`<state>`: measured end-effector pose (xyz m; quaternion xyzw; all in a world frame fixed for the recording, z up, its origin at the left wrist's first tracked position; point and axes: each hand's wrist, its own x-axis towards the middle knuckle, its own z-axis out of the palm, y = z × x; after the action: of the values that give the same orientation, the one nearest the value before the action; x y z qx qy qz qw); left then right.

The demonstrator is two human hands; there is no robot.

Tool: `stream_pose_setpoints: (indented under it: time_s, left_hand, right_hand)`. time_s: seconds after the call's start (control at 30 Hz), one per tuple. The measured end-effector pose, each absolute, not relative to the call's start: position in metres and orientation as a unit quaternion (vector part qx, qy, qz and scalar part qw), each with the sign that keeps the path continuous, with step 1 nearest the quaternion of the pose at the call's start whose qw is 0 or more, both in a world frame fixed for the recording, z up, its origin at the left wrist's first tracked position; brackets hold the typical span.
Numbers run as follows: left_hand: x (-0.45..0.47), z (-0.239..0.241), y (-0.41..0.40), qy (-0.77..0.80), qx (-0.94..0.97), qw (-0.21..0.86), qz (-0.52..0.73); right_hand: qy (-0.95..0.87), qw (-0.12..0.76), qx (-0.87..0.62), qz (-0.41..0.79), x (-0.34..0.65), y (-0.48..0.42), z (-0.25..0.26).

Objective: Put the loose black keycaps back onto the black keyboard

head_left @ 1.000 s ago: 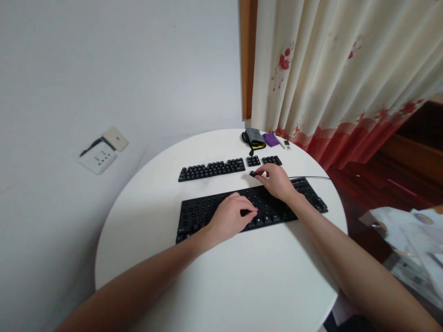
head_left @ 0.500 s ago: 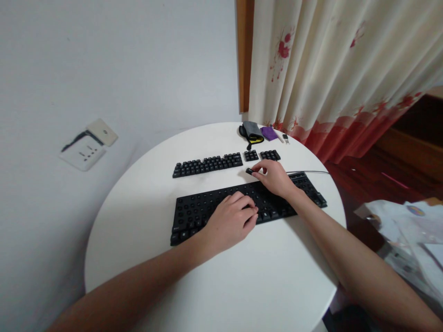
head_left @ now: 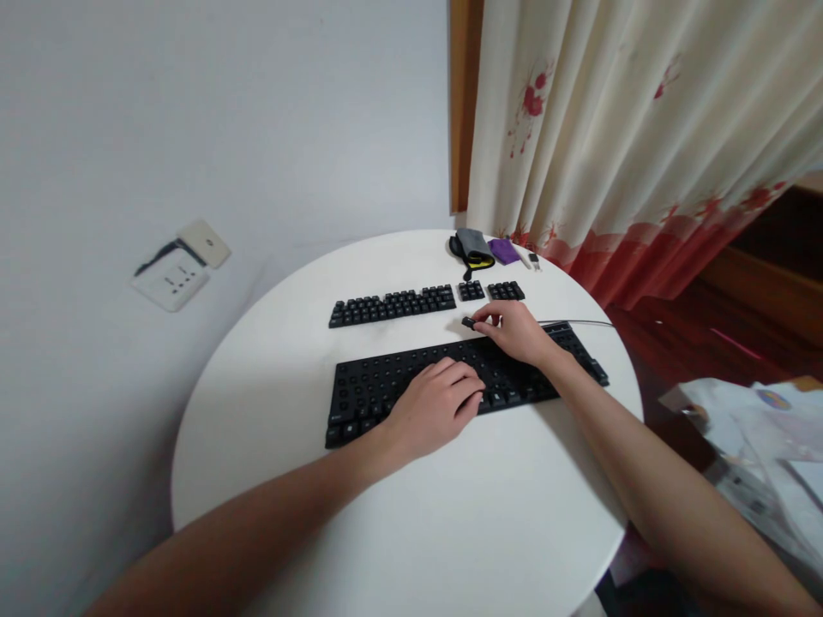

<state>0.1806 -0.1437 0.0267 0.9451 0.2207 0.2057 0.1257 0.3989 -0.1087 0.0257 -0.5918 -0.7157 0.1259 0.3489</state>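
Presently right hand [head_left: 514, 332] pinching black key [head_left: 468, 323] at fingertips; left hand [head_left: 437, 401] curled, contents unclear, keyboard [head_left: 360, 386] beneath fingers.

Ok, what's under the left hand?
The computer keyboard: bare key sockets show beyond the left hand, and near-edge keycaps on both sides of it. The part directly beneath the hand is covered, so its state can't be told.

Passable over the worktop [head_left: 257, 394] left of the keyboard [head_left: 360, 390] and between the forearms [head_left: 630, 467]. Obstructed at keyboard centre by the left hand [head_left: 437, 398], between keyboard and keycap rows [head_left: 393, 306] by the right hand [head_left: 514, 332].
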Motion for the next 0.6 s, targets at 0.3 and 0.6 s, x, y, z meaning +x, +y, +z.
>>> stream_pose_setpoints:
  time_s: [0.3,0.6]
  left_hand:
    - [0.178,0.026,-0.141,0.217,0.935,0.169,0.222]
    - [0.178,0.022,-0.140,0.213,0.932,0.182,0.229]
  right_hand:
    - [-0.705,0.371,-0.573,0.191,0.410,-0.121,0.041]
    - [-0.736,0.338,-0.549,0.205,0.409,-0.188,0.036]
